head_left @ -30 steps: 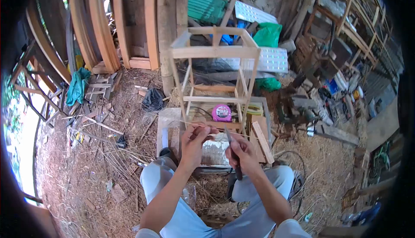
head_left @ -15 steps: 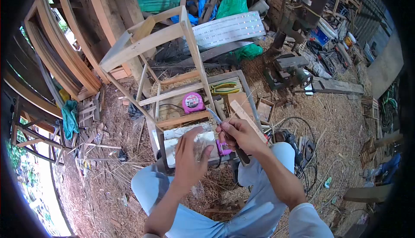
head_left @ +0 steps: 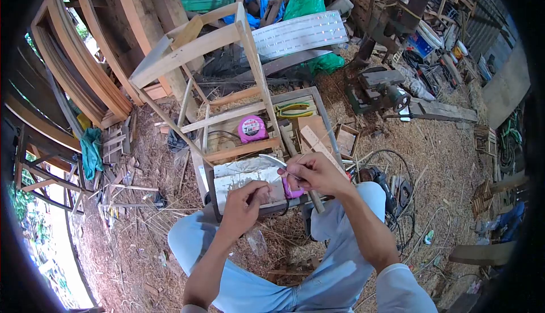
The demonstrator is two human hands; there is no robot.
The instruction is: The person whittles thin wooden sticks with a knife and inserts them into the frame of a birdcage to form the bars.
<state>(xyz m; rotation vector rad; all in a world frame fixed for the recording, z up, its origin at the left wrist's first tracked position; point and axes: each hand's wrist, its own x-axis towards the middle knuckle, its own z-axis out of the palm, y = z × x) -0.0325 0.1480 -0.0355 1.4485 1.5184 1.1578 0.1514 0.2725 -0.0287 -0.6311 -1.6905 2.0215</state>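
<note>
My right hand [head_left: 314, 173] is closed around a knife, whose curved blade [head_left: 273, 161] points up and to the left over a white block [head_left: 241, 174]. My left hand [head_left: 245, 202] is curled, its fingers drawn together above the front of the white block; what it holds, if anything, is too small to make out. Between the hands lies a purple object [head_left: 292, 190] at the block's right end. Beyond them, a pink tape measure [head_left: 252, 128] rests on the low workbench [head_left: 315, 103], inside a light wooden frame [head_left: 258, 66] that stands on it.
Yellow-green handled pliers [head_left: 294, 109] and a flat wood strip [head_left: 321, 147] lie on the bench. A small wooden box [head_left: 346, 141] and a power tool with a cable [head_left: 380, 182] are at the right. A metal vise [head_left: 377, 94] stands farther back. Shavings cover the floor.
My left hand has gone from spread fingers to a curl and moved slightly down. The knife blade has tilted more to the left, and my right hand has shifted slightly.
</note>
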